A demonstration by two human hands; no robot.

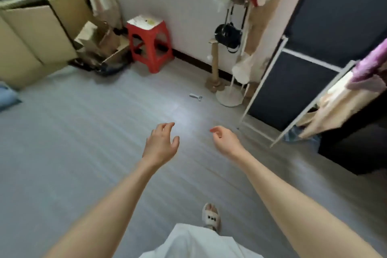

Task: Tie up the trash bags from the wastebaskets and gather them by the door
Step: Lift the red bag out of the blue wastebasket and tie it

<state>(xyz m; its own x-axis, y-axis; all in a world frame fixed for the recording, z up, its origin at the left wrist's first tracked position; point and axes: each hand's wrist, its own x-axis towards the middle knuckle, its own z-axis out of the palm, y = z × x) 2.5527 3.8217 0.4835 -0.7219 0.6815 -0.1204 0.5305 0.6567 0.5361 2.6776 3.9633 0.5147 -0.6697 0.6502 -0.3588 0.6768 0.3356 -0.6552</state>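
Both hands empty — left hand [161, 143] loosely spread, right hand [225, 139] slack with fingers half-curled, out over bare floor [83, 132]. No trash bag or wastebasket in view — progress can't be judged. Red stool [149, 43] far left.

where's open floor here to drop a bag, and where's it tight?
Widest bare floor: the middle, between the cardboard boxes and the white rack frame, ahead of both hands, left and right, which hold nothing. Also free in front of the red stool. Crowded: box corner at the left, and the coat stand base with a small tool beside it.
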